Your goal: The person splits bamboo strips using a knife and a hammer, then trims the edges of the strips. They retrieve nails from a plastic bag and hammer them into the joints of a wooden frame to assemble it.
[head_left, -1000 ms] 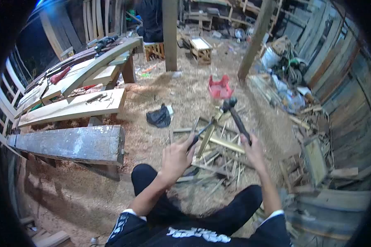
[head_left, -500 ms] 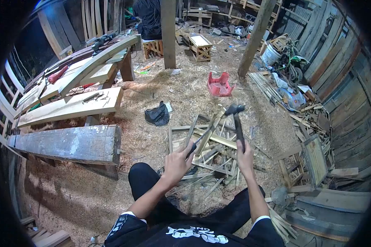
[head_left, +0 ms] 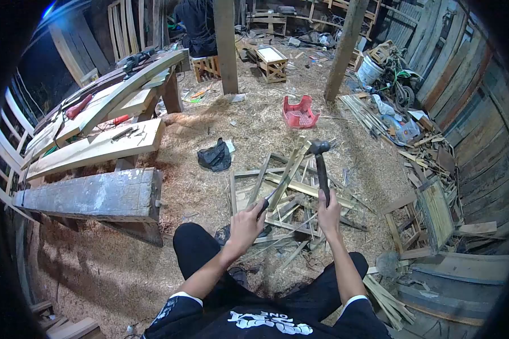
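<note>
My left hand (head_left: 245, 227) is closed round the dark handle of a screwdriver (head_left: 263, 207). Its thin metal shaft points up and forward at a pale wooden slat (head_left: 291, 172), which stands tilted out of a broken wooden frame (head_left: 232, 189). My right hand (head_left: 328, 213) grips a hammer (head_left: 322, 172) by its dark handle. The hammer's head is up, beside the top end of the tilted slat. Loose slats (head_left: 302, 190) lie crossed within and around the frame, between my knees and the red stool.
A red plastic stool (head_left: 300, 113) lies ahead on the shavings, with a black plastic bag (head_left: 215, 156) to its left. Heavy planks (head_left: 90, 195) on supports fill the left side. Wood scraps (head_left: 430, 209) line the right wall. Two posts (head_left: 227, 51) stand ahead.
My right hand and the hammer have shifted slightly left, with the hammer more upright. The left hand keeps its grip on the screwdriver. The whole view has turned slightly.
</note>
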Tool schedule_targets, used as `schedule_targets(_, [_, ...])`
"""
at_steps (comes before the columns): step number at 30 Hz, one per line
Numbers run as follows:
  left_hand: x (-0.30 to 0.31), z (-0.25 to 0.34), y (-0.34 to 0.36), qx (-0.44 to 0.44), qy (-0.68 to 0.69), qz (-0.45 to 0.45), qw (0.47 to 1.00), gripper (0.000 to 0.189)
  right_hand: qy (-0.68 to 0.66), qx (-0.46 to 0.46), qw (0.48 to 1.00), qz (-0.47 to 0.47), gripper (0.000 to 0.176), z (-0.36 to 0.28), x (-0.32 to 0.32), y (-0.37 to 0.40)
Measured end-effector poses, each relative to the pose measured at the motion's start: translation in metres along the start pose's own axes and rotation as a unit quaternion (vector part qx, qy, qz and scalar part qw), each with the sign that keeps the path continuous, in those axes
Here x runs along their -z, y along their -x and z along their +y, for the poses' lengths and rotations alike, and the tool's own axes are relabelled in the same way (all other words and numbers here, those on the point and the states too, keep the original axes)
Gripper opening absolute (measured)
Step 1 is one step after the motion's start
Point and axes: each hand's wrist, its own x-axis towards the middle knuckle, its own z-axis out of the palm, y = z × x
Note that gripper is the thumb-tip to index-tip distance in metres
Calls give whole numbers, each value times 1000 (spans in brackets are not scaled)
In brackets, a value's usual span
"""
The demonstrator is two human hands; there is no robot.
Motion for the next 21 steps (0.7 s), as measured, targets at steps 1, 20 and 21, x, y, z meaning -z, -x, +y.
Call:
schedule_targets(1, [-5,-1,-1,-1,0,-1,1000,39,0,-1,1000,1,50,11,-5,-2])
schedule_targets(20, [-66,-64,0,-6,-23,37,999,43,104,-67,986,-112,46,125,-49,14])
schedule_targets(21, [-61,-66,-2,2,-20,39,999,42,116,-49,985,-118,45,121,-56,16])
